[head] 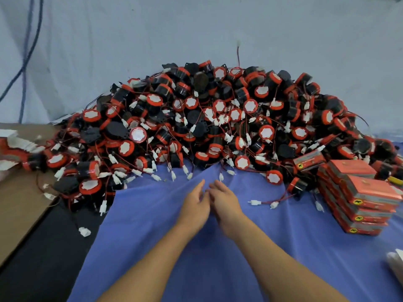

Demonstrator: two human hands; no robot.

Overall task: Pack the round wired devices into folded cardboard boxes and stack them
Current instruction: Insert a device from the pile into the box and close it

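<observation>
A big heap of round black-and-red wired devices [209, 118] with white connectors fills the far half of the blue cloth [152, 232]. Packed red cardboard boxes [359, 201] stand stacked at the right, with one more box [308, 162] lying on the heap's edge. My left hand [195, 203] and my right hand [224, 199] lie side by side on the cloth just in front of the heap, fingers relaxed and pointing at it. Neither hand holds anything. The nearest devices lie a short way beyond the fingertips.
A brown cardboard sheet [19, 205] lies at the left with torn red-and-white packaging [13, 147] on it. Loose connectors [84, 231] trail onto a dark surface [43, 258]. A grey-white cloth wall [196, 29] rises behind. A white object [395, 261] shows at the right edge.
</observation>
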